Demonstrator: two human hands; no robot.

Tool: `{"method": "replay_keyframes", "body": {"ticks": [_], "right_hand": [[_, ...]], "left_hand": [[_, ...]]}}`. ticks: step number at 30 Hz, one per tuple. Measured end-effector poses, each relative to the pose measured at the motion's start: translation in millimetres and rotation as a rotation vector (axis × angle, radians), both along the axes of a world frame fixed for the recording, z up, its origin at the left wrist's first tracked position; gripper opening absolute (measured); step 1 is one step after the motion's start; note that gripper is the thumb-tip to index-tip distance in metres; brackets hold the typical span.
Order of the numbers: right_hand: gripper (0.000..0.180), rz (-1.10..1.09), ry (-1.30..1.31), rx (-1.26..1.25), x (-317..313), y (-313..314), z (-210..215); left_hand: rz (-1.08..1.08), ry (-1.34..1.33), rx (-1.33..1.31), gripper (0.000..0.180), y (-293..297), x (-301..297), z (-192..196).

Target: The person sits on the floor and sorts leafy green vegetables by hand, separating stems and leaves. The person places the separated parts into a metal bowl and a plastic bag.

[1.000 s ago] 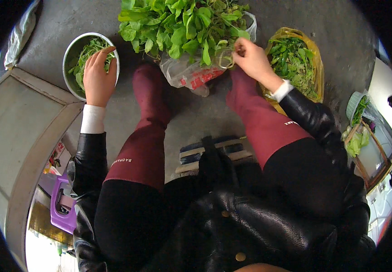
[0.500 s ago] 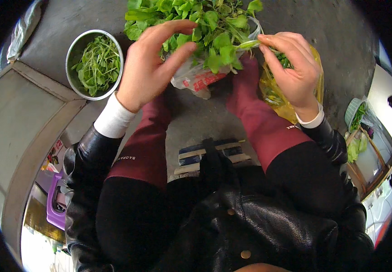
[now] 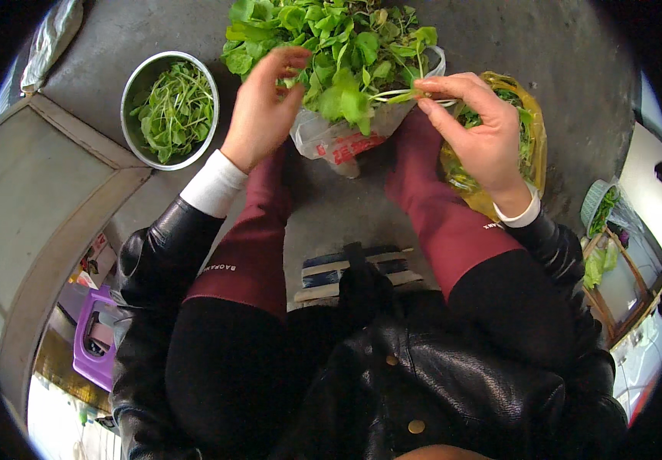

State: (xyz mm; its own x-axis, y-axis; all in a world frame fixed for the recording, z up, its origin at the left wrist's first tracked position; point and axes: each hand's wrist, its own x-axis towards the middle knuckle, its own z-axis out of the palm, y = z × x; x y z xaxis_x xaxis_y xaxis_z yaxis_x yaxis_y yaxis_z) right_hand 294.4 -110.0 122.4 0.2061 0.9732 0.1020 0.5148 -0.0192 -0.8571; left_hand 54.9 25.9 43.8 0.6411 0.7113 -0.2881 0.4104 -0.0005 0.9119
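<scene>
My right hand [image 3: 480, 126] pinches the pale stems of a leafy green sprig [image 3: 345, 100] between thumb and fingertips. The sprig's leaves point left and look smeared by motion. Just left of those leaves is my left hand [image 3: 260, 115], thumb and fingers apart, holding nothing. Behind both hands lies a heap of leafy greens [image 3: 319, 27] in a white plastic bag with red print [image 3: 319, 143]. A steel bowl [image 3: 129, 130] at the left holds more greens with long stems [image 3: 176, 107]. By my right wrist, a yellow plastic bag [image 3: 536, 165] contains leafy bits.
My maroon boots [image 3: 446, 199] stand on the grey floor [image 3: 576, 46] either side of the white bag. At the right are a light-green basket [image 3: 594, 201] with greens and a wooden frame [image 3: 614, 322]. A framed panel [image 3: 47, 176] and a purple plastic item [image 3: 86, 345] are at the left.
My right hand has moved slightly left and down, with the sprig's stems still pinched. My left hand has shifted a little, its fingers curling more. The view has moved slightly.
</scene>
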Motion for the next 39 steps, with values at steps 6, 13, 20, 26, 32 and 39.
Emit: {"method": "replay_keyframes", "body": {"ticks": [6, 13, 20, 26, 32, 39], "right_hand": [[0.020, 0.148, -0.264, 0.141, -5.7, 4.5, 1.9], [0.019, 0.232, -0.341, 0.205, -11.3, 9.1, 3.0], [0.021, 0.277, -0.378, 0.175, -8.5, 29.5, -1.0], [0.008, 0.007, 0.032, -0.164, 12.2, 29.9, -4.3], [0.035, 0.220, -0.052, -0.065, 10.1, 32.6, -10.3], [0.018, 0.301, -0.192, -0.012, -8.3, 28.1, -35.6]], "left_hand": [[-0.350, -0.323, -0.079, 0.036, 0.4, 25.0, 52.8], [-0.433, -0.048, -0.002, 0.019, -14.7, 37.0, 65.3], [-0.363, -0.288, -0.148, 0.020, -6.0, 29.5, 51.4], [-0.063, -0.733, -0.718, 0.023, 15.8, 15.3, 34.2], [0.060, -0.784, -0.963, 0.022, 11.5, 11.4, 28.1], [0.092, -0.861, -1.110, 0.022, 8.3, 3.2, 18.8]]}}
